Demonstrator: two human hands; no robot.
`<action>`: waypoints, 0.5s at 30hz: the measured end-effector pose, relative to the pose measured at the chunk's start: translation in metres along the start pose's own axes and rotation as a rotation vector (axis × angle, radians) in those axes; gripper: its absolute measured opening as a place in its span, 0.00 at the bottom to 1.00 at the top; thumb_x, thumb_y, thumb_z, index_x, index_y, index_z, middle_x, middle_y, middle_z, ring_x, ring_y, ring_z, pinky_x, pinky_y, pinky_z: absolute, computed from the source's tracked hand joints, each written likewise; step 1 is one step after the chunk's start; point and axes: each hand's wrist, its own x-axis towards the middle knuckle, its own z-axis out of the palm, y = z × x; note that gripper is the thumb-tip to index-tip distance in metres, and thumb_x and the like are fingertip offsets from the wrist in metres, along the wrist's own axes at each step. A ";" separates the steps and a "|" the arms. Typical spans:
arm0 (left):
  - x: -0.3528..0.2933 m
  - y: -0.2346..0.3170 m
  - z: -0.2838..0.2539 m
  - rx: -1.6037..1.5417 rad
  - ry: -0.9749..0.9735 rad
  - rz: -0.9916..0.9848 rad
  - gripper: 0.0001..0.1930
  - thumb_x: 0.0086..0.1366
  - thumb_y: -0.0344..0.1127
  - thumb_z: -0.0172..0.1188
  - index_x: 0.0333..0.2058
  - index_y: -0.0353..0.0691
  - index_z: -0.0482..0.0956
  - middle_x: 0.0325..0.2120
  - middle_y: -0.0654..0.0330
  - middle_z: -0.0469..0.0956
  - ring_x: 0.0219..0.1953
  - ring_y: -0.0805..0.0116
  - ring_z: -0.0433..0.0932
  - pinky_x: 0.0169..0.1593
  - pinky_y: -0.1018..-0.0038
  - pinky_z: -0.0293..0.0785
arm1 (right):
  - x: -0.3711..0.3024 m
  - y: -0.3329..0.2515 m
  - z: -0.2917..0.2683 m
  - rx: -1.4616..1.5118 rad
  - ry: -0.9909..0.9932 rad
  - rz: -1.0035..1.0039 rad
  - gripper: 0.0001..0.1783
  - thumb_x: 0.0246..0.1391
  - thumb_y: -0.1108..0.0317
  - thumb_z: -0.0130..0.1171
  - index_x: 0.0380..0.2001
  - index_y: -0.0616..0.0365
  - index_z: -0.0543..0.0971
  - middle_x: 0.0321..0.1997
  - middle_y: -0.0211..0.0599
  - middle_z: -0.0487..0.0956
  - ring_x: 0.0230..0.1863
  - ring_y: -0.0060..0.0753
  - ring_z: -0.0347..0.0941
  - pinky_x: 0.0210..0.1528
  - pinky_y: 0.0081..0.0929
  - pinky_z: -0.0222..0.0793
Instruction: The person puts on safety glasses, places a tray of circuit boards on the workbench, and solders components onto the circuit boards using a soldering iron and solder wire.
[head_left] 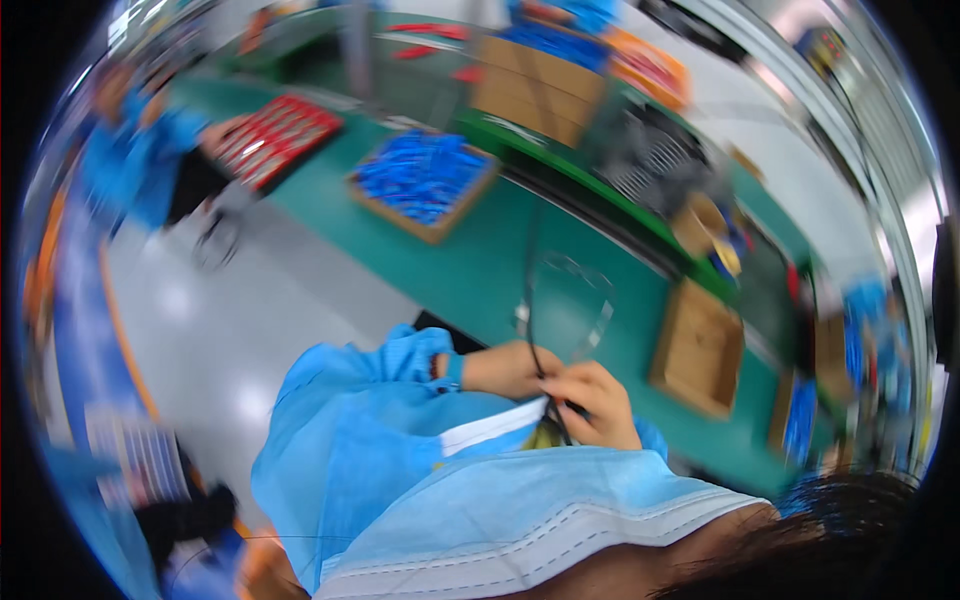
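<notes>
A shallow cardboard tray above the middle of the frame held a heap of small blue pieces. A dark tray in the upper left was filled with rows of red items, and a brown cardboard box at centre right stood open with nothing visible inside. A larger flat carton lay near the top (blurred, so its contents could not be made out).

The green surface ran diagonally from the upper left to the lower right, its near edge bordering a pale grey floor that filled the left of the frame. Open green lay between the blue-filled tray and the hands.

Both hands met just below the middle of the frame, close to the body, in blue sleeves. The left hand was curled, its fingers closed on a thin black cable that rose upward from the hands. The right hand pressed against the left, fingers pinched on the same cable where it crossed a white strip. A clear curved piece stood just above the hands.
</notes>
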 end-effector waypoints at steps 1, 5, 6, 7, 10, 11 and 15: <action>0.001 -0.001 -0.003 0.039 -0.002 0.020 0.06 0.60 0.33 0.59 0.34 0.38 0.78 0.29 0.53 0.79 0.32 0.58 0.79 0.36 0.67 0.73 | 0.000 0.000 0.000 -0.041 -0.001 -0.010 0.21 0.45 0.79 0.63 0.47 0.54 0.80 0.38 0.39 0.78 0.37 0.39 0.76 0.38 0.30 0.73; -0.025 0.014 -0.005 0.119 0.040 -0.029 0.07 0.60 0.34 0.59 0.34 0.37 0.78 0.27 0.54 0.78 0.31 0.61 0.78 0.34 0.68 0.72 | 0.006 -0.009 0.014 0.128 -0.178 -0.020 0.22 0.43 0.76 0.66 0.46 0.55 0.80 0.39 0.39 0.77 0.35 0.38 0.77 0.36 0.29 0.73; -0.032 0.017 -0.004 0.111 0.076 -0.056 0.07 0.61 0.34 0.58 0.33 0.37 0.78 0.27 0.54 0.78 0.31 0.60 0.78 0.33 0.68 0.72 | 0.013 -0.013 0.014 0.127 -0.200 -0.040 0.22 0.43 0.76 0.66 0.46 0.55 0.80 0.39 0.39 0.77 0.35 0.38 0.77 0.36 0.29 0.73; -0.038 0.017 -0.002 0.103 0.128 -0.064 0.08 0.62 0.35 0.57 0.33 0.36 0.78 0.27 0.53 0.78 0.30 0.58 0.78 0.33 0.67 0.72 | 0.020 -0.017 0.015 0.134 -0.223 -0.041 0.22 0.43 0.76 0.66 0.46 0.55 0.80 0.39 0.40 0.77 0.35 0.38 0.77 0.36 0.29 0.73; -0.037 0.009 0.001 0.149 0.189 0.004 0.10 0.65 0.37 0.55 0.34 0.35 0.78 0.27 0.52 0.78 0.30 0.58 0.78 0.34 0.66 0.72 | 0.022 -0.007 0.010 0.082 -0.250 -0.070 0.16 0.48 0.72 0.65 0.43 0.58 0.79 0.38 0.42 0.78 0.36 0.38 0.76 0.38 0.30 0.72; -0.036 0.008 -0.001 0.148 0.207 -0.004 0.10 0.65 0.37 0.55 0.34 0.35 0.78 0.27 0.52 0.78 0.30 0.58 0.78 0.34 0.66 0.72 | 0.013 0.003 0.013 0.124 -0.136 -0.004 0.14 0.51 0.70 0.64 0.42 0.59 0.79 0.38 0.42 0.78 0.37 0.38 0.76 0.40 0.30 0.71; -0.032 0.012 -0.004 0.147 0.103 0.004 0.12 0.67 0.38 0.53 0.35 0.33 0.77 0.28 0.50 0.78 0.29 0.56 0.78 0.34 0.65 0.72 | 0.004 0.017 0.021 0.219 -0.004 0.072 0.16 0.57 0.63 0.59 0.43 0.63 0.76 0.39 0.43 0.79 0.39 0.39 0.75 0.43 0.30 0.70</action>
